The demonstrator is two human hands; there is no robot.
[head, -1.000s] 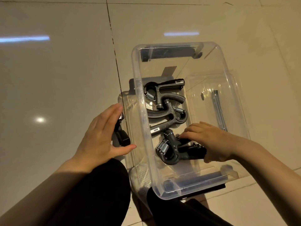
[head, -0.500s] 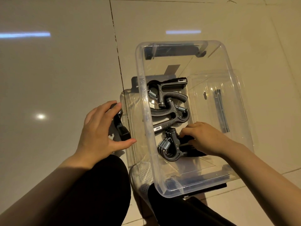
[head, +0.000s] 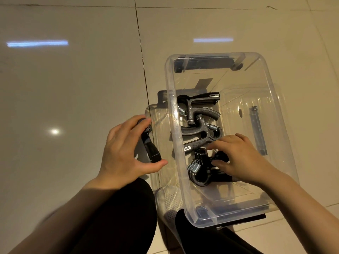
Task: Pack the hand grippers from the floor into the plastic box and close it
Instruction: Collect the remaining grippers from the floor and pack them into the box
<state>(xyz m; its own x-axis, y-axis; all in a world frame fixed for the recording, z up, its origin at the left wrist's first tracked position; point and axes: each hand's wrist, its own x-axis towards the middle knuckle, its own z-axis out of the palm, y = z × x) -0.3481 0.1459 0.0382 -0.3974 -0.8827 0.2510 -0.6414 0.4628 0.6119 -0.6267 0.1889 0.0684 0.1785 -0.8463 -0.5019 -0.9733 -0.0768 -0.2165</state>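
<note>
A clear plastic box (head: 212,55) stands open on the tiled floor. Inside it lie two black hand grippers with steel springs, one (head: 200,103) at the far end and another (head: 200,132) just in front of it. At the near end sits a stack of hand grippers (head: 197,171). My right hand (head: 240,158) is down in the box, thumb and fingers around the stack's handles. Left of the box, my left hand (head: 122,151) is closed over one more black hand gripper (head: 152,153) that lies on the floor.
A clear lid (head: 156,116) with dark clips lies flat under the box and sticks out on the left and right. My knees in black trousers (head: 119,217) are at the bottom edge. Glossy beige tiles (head: 73,88) stretch to the left and beyond the box.
My right hand has slid slightly farther into the box and its fingers have straightened over the stack. My left hand has stayed on the floor gripper, closing a little more around it.
</note>
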